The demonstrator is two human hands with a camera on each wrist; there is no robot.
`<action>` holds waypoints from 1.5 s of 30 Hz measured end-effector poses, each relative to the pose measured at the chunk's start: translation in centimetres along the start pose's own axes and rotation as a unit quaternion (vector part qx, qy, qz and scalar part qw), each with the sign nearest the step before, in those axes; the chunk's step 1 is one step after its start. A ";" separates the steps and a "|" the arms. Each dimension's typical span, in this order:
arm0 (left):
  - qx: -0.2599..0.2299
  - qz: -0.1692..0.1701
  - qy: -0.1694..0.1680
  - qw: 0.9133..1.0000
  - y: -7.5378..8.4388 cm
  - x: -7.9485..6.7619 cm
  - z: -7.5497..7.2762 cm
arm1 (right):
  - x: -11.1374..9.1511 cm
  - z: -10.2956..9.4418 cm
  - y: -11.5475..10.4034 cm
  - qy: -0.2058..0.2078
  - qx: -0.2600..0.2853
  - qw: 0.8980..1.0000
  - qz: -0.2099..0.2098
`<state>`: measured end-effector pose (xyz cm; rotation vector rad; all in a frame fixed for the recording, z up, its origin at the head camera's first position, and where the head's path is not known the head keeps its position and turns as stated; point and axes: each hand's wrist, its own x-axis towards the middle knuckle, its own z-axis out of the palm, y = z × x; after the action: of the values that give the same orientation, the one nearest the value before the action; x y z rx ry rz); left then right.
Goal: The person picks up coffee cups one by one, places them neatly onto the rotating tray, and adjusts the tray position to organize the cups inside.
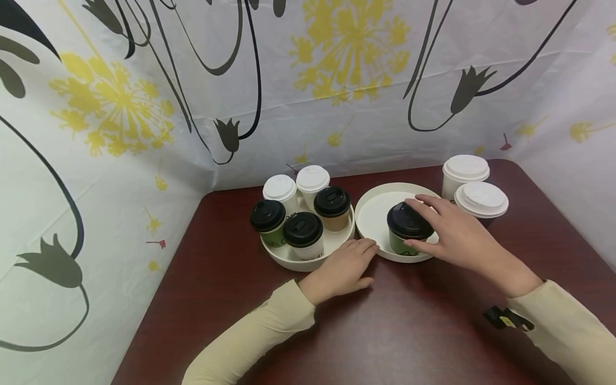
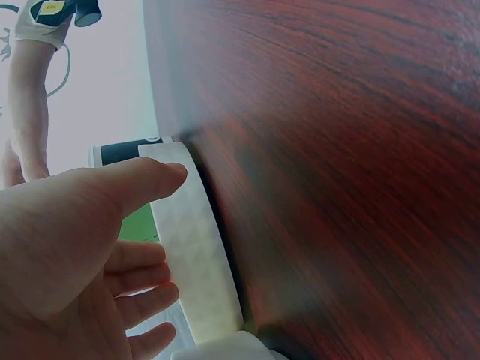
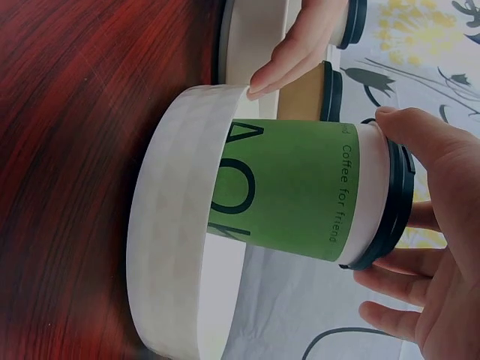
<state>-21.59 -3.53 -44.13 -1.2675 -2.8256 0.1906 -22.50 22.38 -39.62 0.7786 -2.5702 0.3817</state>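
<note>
A green paper cup [image 3: 292,191] with a black lid [image 1: 410,220] stands in the right round white tray [image 1: 375,206], near its front. My right hand [image 1: 454,230] holds this cup by the lid, thumb on one side and fingers on the other. My left hand [image 1: 343,267] is at the gap between the two trays, fingers fairly straight. Its fingertips touch the near left rim of the right tray, and the left wrist view shows the thumb [image 2: 154,184] against the tray's wall.
The left white tray [image 1: 289,263] carries several lidded cups: black-lidded ones, including a brown cup [image 1: 333,220], and two with white lids [image 1: 313,177]. Two white-lidded cups [image 1: 481,199] stand on the dark wooden table [image 1: 409,331], right of the right tray. A patterned curtain [image 1: 269,96] hangs behind.
</note>
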 end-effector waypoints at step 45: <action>-0.010 -0.013 0.001 1.000 -0.4 -0.1 0.6 | -8.2 3.0 3.3 -0.083 -0.014 0.994 0.064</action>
<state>-21.88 -3.87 -44.64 -1.2333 -2.8474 0.1594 -19.20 27.71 -46.56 0.6629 -2.7828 0.3308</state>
